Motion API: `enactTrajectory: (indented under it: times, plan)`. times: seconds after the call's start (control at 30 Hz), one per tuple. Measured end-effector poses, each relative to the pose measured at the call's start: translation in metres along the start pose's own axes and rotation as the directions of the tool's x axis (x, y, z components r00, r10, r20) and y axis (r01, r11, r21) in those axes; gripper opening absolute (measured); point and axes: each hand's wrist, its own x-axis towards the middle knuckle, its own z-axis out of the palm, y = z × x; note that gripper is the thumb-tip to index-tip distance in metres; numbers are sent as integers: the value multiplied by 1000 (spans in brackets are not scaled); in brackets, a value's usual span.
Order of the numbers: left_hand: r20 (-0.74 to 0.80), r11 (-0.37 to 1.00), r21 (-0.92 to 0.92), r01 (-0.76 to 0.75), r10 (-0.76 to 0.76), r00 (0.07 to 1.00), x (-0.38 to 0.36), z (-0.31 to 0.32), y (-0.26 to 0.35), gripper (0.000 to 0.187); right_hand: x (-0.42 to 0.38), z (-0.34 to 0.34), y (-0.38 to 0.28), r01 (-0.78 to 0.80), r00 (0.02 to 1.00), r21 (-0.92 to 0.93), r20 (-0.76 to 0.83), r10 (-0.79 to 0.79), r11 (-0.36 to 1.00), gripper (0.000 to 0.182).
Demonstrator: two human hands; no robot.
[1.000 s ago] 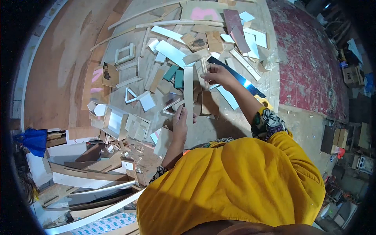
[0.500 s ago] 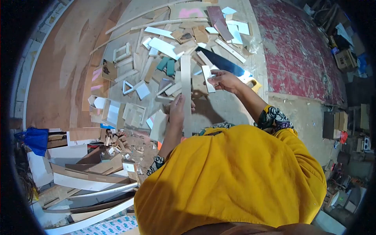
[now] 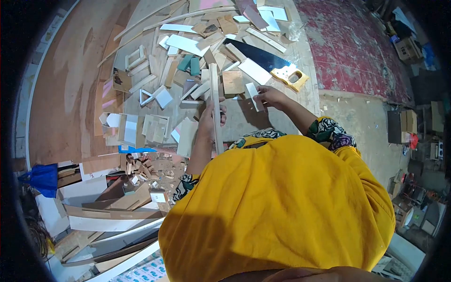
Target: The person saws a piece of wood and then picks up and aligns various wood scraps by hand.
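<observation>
My left hand (image 3: 207,121) is closed around a long, narrow wooden strip (image 3: 215,101), which stands edge-on to me and reaches back over the scraps. In my right hand (image 3: 271,97) is a short white wooden block (image 3: 253,96), pinched between thumb and fingers near the tabletop. A square brown wood piece (image 3: 233,82) lies between and beyond the two hands. Behind my right hand rests a handsaw (image 3: 263,57) with a yellow handle, and a white board (image 3: 254,71) lies against its blade. Two green blocks (image 3: 190,65) sit beyond my left hand.
Wood offcuts cover the worktable (image 3: 300,56), among them small frames (image 3: 136,57) and a box-like piece (image 3: 156,128) on the left. A large brown plywood sheet (image 3: 66,84) lies further left. Below are stacked boards (image 3: 112,214) and a blue bag (image 3: 42,180).
The long strip has turned from its broad face to its narrow edge. My right hand has lowered the short block slightly. The view has shifted, showing the saw handle fully.
</observation>
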Motion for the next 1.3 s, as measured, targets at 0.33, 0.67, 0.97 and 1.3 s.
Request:
enactTrajectory:
  times: [0.33, 0.67, 0.97, 1.3]
  plan:
    - [-75, 997, -83, -6, -1, 997, -12, 0, -21, 46, 10, -48, 12, 0, 1000, -412, 27, 12, 911, 48]
    - [-200, 989, -148, -26, -4, 980, -14, 17, -35, 43, 91, -45, -68, 218, 976, -511, 120, -182, 831, 40]
    - [-286, 972, -223, -69, 2, 958, -4, 20, -34, 44, 132, -45, -84, 238, 970, -492, 153, -186, 837, 30]
    - [-237, 987, -150, -62, 24, 971, 42, 23, -15, 41, 140, -67, -35, 316, 948, -473, 191, -254, 823, 28]
